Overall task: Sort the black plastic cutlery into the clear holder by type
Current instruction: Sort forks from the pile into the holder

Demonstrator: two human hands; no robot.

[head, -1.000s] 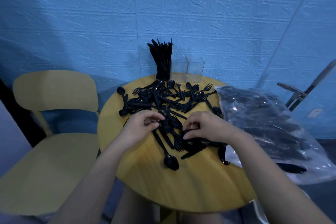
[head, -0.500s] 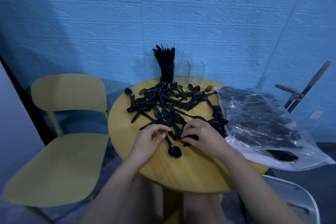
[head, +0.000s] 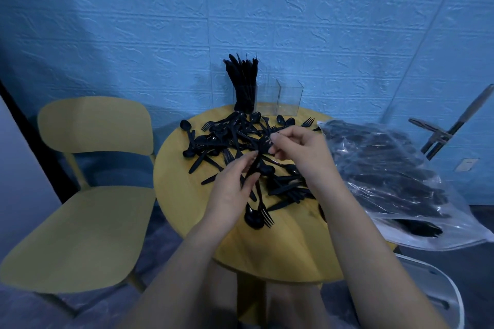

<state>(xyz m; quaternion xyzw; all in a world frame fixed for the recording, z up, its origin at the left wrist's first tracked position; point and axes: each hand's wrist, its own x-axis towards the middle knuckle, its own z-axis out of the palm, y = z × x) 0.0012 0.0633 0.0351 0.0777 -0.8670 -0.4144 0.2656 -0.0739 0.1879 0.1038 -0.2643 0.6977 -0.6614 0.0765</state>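
Note:
A heap of black plastic cutlery covers the far half of a round yellow table. At the table's back stands a clear holder with three compartments; its left one is full of upright black knives, the other two look empty. My left hand pinches a black piece of cutlery lifted above the heap. My right hand pinches the upper end of the same black cutlery near its fork tines. A spoon and a fork lie nearest me.
A clear plastic bag full of more black cutlery lies on the table's right side and hangs over the edge. A yellow chair stands to the left. A white chair back is at lower right. A blue wall is close behind.
Both hands rose off the heap, lifting black cutlery between them; before, they were low on the pile, picking at pieces. The camera view shifted slightly.

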